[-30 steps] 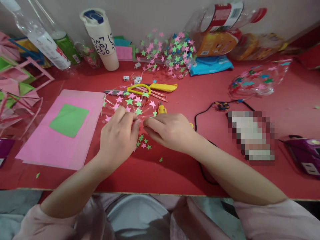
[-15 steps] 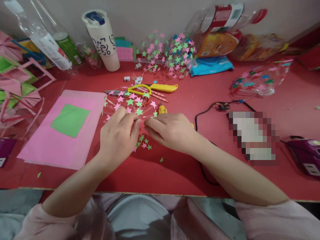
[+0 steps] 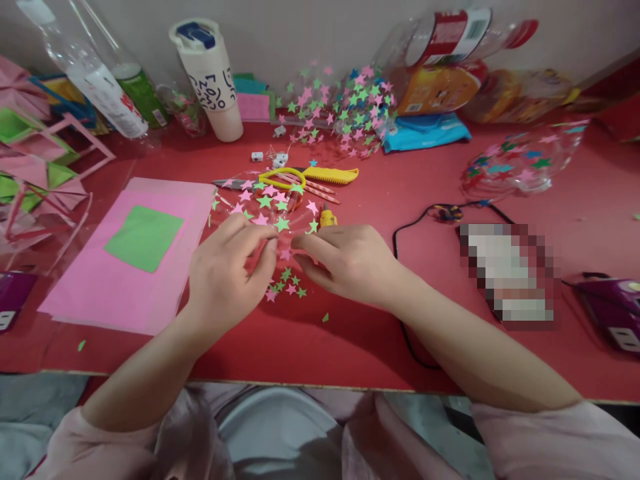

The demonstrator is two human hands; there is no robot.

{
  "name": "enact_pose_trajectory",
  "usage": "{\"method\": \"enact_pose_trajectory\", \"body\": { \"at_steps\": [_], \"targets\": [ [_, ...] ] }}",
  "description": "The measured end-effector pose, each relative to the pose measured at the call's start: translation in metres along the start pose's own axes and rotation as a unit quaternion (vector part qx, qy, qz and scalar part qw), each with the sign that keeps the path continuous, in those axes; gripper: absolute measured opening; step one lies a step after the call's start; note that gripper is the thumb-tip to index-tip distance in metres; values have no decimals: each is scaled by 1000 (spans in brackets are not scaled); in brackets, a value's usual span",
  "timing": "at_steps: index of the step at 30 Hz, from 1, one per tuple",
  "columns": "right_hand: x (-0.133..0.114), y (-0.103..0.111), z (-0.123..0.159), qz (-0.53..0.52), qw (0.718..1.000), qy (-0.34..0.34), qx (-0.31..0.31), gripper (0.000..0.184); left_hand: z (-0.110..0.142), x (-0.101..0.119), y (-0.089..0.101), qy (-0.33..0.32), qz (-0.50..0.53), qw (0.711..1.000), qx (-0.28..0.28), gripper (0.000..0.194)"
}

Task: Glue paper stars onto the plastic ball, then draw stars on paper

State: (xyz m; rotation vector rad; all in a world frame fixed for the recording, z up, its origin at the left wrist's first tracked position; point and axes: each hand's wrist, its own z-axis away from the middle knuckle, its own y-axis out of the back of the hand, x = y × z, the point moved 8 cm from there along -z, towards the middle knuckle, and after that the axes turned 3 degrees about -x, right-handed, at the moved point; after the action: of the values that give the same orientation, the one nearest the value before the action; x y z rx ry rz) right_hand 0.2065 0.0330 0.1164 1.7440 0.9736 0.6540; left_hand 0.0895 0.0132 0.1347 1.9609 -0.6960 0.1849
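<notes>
Green stars [image 3: 302, 292] are lying six o'clock from between left hand [image 3: 225, 273] and right hand [image 3: 353, 263], fingers curling, grip unclear, ideally pinching lightly.

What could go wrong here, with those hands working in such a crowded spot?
The yellow tool looks like a glue gun, right beside the right hand; if hot, it might burn a knuckle. The black cord runs under the right forearm, so a sweep could snag it. The small loose stars just below the fingertips could get brushed aside.
</notes>
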Motion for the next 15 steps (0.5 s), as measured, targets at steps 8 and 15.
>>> {"method": "enact_pose_trajectory", "body": {
  "at_steps": [8,15],
  "targets": [
    [-2,17,2,-3,998,-6,60,27,1,-49,-8,243,544,803,-26,22],
    [-15,33,-3,-51,994,-24,96,21,9,-34,-28,313,707,628,-89,35]
  ]
}}
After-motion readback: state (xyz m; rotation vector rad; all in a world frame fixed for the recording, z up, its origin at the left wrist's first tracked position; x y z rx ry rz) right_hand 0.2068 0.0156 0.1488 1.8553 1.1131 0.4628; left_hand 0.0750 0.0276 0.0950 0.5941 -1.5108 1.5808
